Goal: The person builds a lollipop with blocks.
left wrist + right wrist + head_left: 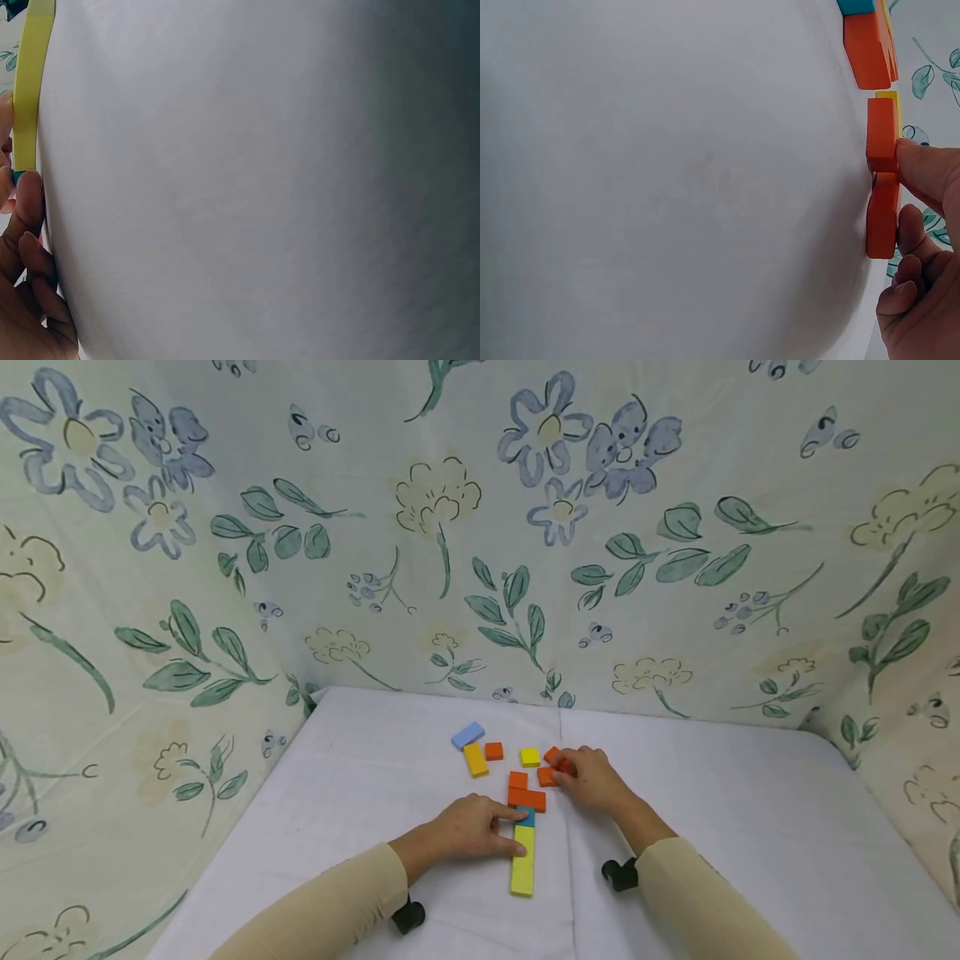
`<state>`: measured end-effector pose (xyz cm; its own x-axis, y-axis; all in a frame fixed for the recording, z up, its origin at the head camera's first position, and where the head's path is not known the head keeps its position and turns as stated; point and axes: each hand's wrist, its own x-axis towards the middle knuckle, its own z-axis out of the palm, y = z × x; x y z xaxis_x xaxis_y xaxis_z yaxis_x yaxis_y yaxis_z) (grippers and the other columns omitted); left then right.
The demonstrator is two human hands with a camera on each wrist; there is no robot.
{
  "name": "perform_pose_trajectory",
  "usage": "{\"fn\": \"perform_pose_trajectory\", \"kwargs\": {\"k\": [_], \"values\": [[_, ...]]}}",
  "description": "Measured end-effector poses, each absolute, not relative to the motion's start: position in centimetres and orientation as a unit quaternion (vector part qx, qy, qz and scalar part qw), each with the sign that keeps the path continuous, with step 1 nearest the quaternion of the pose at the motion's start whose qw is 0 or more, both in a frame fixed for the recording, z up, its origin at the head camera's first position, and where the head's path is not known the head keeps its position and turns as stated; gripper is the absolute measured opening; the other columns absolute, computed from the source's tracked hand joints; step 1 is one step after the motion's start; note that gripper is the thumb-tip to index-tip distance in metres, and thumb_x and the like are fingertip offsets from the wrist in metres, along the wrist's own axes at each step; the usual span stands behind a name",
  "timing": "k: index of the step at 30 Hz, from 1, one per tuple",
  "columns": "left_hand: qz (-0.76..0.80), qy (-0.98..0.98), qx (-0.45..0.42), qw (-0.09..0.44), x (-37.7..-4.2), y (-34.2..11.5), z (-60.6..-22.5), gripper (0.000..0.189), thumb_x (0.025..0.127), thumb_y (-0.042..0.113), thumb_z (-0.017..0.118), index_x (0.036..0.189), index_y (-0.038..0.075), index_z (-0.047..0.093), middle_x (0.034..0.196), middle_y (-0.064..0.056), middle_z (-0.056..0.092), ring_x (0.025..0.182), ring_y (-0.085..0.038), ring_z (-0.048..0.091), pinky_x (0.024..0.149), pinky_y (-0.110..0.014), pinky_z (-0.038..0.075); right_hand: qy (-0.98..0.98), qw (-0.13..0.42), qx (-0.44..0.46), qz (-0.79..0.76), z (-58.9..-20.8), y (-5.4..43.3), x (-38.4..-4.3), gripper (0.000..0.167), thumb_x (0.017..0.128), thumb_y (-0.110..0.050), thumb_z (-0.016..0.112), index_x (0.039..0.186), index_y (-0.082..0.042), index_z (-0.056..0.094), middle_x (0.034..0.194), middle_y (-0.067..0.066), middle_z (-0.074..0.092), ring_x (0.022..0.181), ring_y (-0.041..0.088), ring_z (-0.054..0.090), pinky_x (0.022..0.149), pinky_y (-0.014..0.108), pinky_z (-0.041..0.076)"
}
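My left hand (468,827) reaches in from the left over a line of blocks. Its extended index finger touches a blue block (527,819), and its thumb rests on the long yellow block (522,877). Above the blue block lie a flat orange block (534,801) and a small orange block (518,780). On the right, my right hand (596,779) has its thumb against one orange block (881,135) while curled fingers hold another orange block (883,217) beside it; the fingers partly cover both in the head view.
Behind the line lie a small yellow block (529,757), another orange block (493,751), an amber block (476,761) and a light blue block (468,735). The white cloth (360,777) covers the table, with a floral curtain (450,568) at its back edge.
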<state>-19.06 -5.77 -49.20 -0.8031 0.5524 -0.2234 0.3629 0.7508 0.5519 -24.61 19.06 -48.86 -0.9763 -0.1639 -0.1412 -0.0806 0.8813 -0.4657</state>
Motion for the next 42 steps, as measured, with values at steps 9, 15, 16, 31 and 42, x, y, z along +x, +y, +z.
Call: {"fn": "perform_pose_trajectory", "kwargs": {"k": [9,15,16,31,42], "values": [[0.25,0.916,0.246,0.192,-18.97,-5.77,-49.15,0.056,0.083,0.058,0.078,0.136,0.043,0.064,0.061,0.009,0.052,0.061,-0.007,0.049,0.057,-0.022,0.033,0.969,0.079,-0.064,-0.227,-49.13,18.96,-24.44,0.028,0.096,-0.034,0.072,0.12,-0.019,0.069,0.107,0.007,0.062,0.105,0.027,0.049,0.088,0.042,0.051],[0.248,0.917,0.246,0.193,-19.01,-5.79,-49.29,0.056,0.083,0.059,0.077,0.136,0.044,0.064,0.061,0.009,0.052,0.061,-0.007,0.049,0.057,-0.022,0.033,0.967,0.081,-0.059,-0.236,-49.38,18.89,-24.42,0.023,0.095,-0.036,0.072,0.113,-0.021,0.069,0.105,0.006,0.061,0.106,0.027,0.048,0.088,0.042,0.051],[0.248,0.917,0.246,0.193,-19.01,-5.8,-49.31,0.056,0.083,0.059,0.077,0.136,0.044,0.064,0.062,0.009,0.052,0.061,-0.007,0.05,0.057,-0.022,0.034,0.966,0.081,-0.058,-0.239,-49.4,18.86,-24.43,0.021,0.095,-0.036,0.073,0.111,-0.022,0.069,0.105,0.005,0.061,0.106,0.027,0.048,0.088,0.042,0.051],[0.253,0.916,0.25,0.188,-19.0,-5.89,-49.41,0.056,0.083,0.058,0.078,0.136,0.043,0.065,0.061,0.009,0.053,0.06,-0.006,0.049,0.057,-0.021,0.034,0.963,0.079,-0.076,-0.246,-49.12,18.38,-24.01,0.011,0.094,-0.034,0.074,0.102,-0.027,0.07,0.103,0.004,0.06,0.105,0.026,0.046,0.084,0.04,0.048],[0.254,0.915,0.254,0.184,-19.1,-5.89,-49.47,0.056,0.083,0.059,0.078,0.135,0.043,0.065,0.061,0.01,0.053,0.06,-0.006,0.049,0.057,-0.021,0.033,0.963,0.08,-0.094,-0.239,-49.16,18.1,-23.96,0.015,0.093,-0.041,0.074,0.1,-0.028,0.069,0.092,0.002,0.054,0.099,0.024,0.044,0.073,0.035,0.04]]}}
